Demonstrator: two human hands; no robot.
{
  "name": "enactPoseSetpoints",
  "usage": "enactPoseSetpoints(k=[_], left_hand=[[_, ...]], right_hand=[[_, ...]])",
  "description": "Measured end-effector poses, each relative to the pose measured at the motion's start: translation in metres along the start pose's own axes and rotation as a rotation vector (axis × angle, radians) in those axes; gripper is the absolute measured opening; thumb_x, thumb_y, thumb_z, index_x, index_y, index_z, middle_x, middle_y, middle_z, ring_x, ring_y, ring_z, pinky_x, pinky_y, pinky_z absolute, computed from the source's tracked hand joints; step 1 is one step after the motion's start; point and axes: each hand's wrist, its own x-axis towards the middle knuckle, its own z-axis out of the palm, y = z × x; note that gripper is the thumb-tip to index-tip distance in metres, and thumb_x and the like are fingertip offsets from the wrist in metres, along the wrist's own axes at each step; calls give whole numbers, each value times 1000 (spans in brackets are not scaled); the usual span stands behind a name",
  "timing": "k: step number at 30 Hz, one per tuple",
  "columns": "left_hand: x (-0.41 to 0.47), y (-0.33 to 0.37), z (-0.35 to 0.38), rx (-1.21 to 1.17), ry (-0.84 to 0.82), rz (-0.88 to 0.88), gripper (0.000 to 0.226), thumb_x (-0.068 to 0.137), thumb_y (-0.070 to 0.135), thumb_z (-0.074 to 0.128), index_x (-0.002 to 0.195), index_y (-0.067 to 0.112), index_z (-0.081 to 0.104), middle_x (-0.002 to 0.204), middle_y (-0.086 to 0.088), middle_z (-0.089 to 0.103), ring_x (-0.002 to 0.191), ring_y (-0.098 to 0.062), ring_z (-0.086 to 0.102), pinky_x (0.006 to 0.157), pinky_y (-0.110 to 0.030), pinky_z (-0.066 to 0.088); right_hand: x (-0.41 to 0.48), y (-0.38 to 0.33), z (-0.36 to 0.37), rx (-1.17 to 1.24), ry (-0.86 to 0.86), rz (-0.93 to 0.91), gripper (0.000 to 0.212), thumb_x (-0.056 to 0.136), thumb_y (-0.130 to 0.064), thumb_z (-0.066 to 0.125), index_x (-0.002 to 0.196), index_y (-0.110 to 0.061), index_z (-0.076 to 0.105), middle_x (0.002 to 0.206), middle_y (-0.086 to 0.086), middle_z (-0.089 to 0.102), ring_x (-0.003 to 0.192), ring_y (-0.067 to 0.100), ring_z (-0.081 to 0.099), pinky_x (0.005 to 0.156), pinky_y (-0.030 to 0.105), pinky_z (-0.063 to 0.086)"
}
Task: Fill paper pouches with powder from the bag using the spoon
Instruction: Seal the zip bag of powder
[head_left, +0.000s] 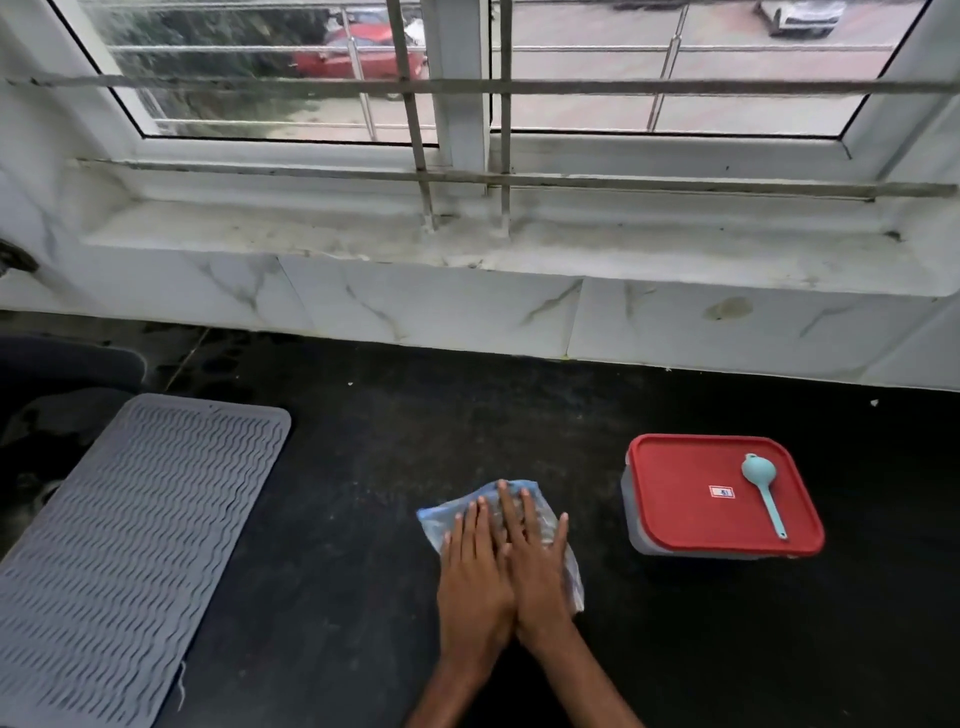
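Black, faintly speckled counter (363, 467) beneath everything in the head view. Flat on it near the lower middle, a crinkled clear plastic bag (436, 521) with a bluish tint, mostly covered by two palms. Left hand (475, 577) palm down, fingers straight and close together, pressing on the bag. Right hand (537, 566) likewise palm down just beside it, fingers straight and slightly fanned, its inner edge touching the left hand's; forearms angled in from the bottom edge to form a V. To the right, well apart from the bag, a rounded rectangular container (639, 530) with a grey base and a smooth red lid (691, 499). Resting on that lid, untouched, a small turquoise plastic spoon (763, 488), bowl toward the window. At left, a grey rubbery mat (130, 545) ribbed with wavy grooves. Behind, glossy white veined wall tiles (441, 312), a grimy sill (311, 228) and metal bars (410, 104).
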Motion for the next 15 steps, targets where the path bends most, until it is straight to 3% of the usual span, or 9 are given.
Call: enactPoseSetpoints(k=[3,8,11,13,15], left_hand=[[-3,-25,9,50,-48,-124,66,94,52,13,155,28,18,162,11,18,150,-3,5,122,-33,1],[10,-49,1,294,-81,-107,66,93,53,32,153,27,32,161,9,24,148,-7,22,119,-43,7],[15,-52,-2,341,-126,-100,67,95,59,27,153,25,33,161,4,26,148,-11,22,118,-47,10],[16,-55,-3,387,-141,-48,70,99,61,16,152,21,35,161,-3,28,148,-17,21,117,-50,8],[17,-59,-2,410,-158,-20,74,99,62,10,153,17,33,161,-8,27,148,-21,20,118,-50,4]], right_hand=[[2,0,2,46,92,63,87,87,-55,49,158,-23,10,166,5,0,152,30,4,114,64,8],[3,1,-5,211,160,180,79,92,-59,33,158,-25,7,165,-8,-6,151,8,-6,120,42,-5],[7,9,-9,212,211,254,75,90,-56,33,157,-32,12,164,-16,1,151,5,1,118,45,14],[13,15,-14,176,210,288,66,94,-54,31,156,-36,17,164,-18,6,151,13,8,112,50,26],[18,19,-17,168,160,307,62,98,-54,25,157,-36,12,164,-17,1,152,19,5,113,55,24]])
